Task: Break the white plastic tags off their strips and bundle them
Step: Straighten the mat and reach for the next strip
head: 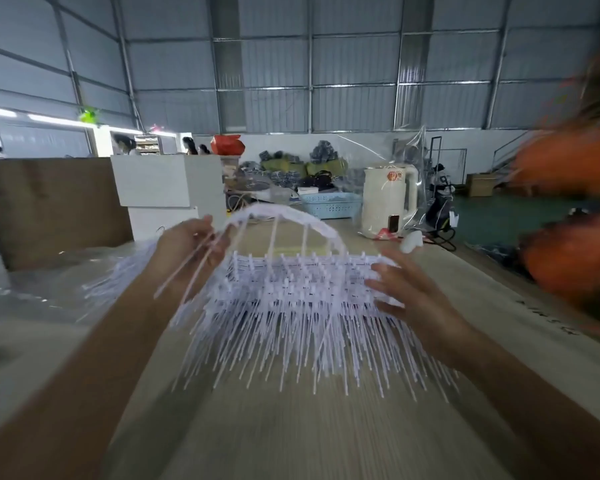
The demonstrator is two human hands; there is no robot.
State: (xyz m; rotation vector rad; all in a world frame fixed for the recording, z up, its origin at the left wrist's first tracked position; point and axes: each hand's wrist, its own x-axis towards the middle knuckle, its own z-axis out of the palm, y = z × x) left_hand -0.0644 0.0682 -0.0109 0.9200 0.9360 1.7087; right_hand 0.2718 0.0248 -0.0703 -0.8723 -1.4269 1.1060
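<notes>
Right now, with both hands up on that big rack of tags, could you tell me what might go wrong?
1. The left hand pinches only a few thin runners; they may snap early and drop the tag rack.
2. The right hand merely presses with straight fingers, so the rack could slip sideways.
3. Loose tags might scatter across the table.

Two bare forearms reach in from the bottom corners, ending in the left hand (191,247) and right hand (404,289). No sleeves, gloves, rings or watch show (motion blur softens the fingertips (378,271)). Both wrists are uncovered.
</notes>
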